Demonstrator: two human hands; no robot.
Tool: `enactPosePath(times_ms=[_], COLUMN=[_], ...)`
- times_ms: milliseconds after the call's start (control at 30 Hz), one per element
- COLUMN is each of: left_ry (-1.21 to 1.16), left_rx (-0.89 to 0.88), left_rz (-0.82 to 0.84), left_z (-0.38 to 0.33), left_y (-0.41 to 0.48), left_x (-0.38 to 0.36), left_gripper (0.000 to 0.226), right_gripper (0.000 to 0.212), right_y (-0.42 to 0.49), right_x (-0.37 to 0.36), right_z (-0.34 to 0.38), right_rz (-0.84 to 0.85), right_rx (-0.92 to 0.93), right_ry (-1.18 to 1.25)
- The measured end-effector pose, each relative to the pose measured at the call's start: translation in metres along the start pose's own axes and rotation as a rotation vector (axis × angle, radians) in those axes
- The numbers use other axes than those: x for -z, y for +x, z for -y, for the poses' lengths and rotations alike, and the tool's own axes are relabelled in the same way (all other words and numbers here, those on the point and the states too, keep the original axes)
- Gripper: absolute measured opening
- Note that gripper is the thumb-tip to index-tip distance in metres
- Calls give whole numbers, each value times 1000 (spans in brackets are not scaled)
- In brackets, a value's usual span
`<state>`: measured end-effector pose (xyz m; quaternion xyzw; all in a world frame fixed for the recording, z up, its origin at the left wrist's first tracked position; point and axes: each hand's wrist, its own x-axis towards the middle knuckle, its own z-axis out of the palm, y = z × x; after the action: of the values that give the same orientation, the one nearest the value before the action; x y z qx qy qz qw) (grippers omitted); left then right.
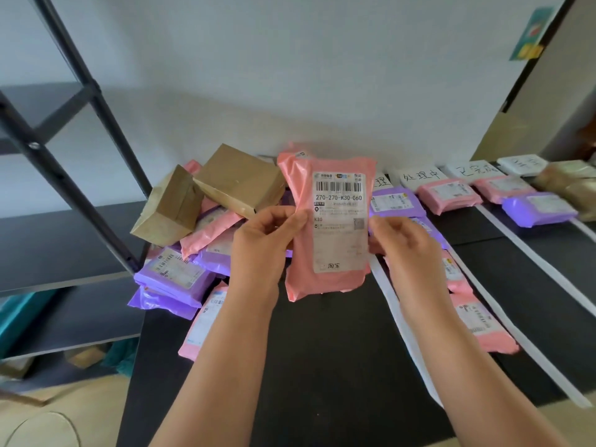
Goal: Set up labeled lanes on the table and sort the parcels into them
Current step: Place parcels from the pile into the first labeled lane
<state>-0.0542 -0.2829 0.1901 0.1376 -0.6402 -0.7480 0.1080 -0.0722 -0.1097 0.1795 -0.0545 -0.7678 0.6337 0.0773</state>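
A pink parcel (325, 279) with a white shipping label is held upright above the black table (322, 366). My left hand (261, 240) grips its left edge and my right hand (403, 243) grips its right edge. To the left lies a heap of unsorted parcels: two brown paper packages (238, 180), purple bags (171, 275) and pink bags (209, 240). White paper strips (396, 314) divide the table into lanes. Handwritten paper labels (422, 179) lie at the lanes' far ends. Pink parcels (448, 195) and purple parcels (538, 208) lie in the lanes on the right.
A black metal shelf rack (64, 150) stands at the left, close to the table's corner. A white wall runs behind the table. More brownish packages (574, 182) sit at the far right. The floor shows at the bottom left.
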Motion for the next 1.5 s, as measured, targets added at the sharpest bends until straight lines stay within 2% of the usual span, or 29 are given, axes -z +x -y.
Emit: enactPosePath(times_ms=[100, 333, 500, 933, 1300, 1500], left_ry=[-21, -107, -128, -93, -169, -197], left_rx=[-22, 24, 39, -80, -11, 23], left_rz=[100, 251, 267, 127, -112, -163], left_z=[-6, -13, -17, -30, -30, -31], left_y=[-4, -12, -16, -25, -20, -19], left_x=[-1, 1, 0, -9, 0, 2], left_gripper=[6, 12, 14, 13, 14, 13], right_gripper=[25, 31, 11, 10, 30, 19], right_y=[8, 11, 0, -19, -17, -17], right_x=[7, 10, 10, 21, 6, 1], right_z=[18, 31, 37, 59, 38, 35], right_rz=[-90, -86, -20, 14, 24, 82], right_rx=[15, 20, 26, 58, 71, 135], right_ry=[56, 46, 117, 199, -20, -44])
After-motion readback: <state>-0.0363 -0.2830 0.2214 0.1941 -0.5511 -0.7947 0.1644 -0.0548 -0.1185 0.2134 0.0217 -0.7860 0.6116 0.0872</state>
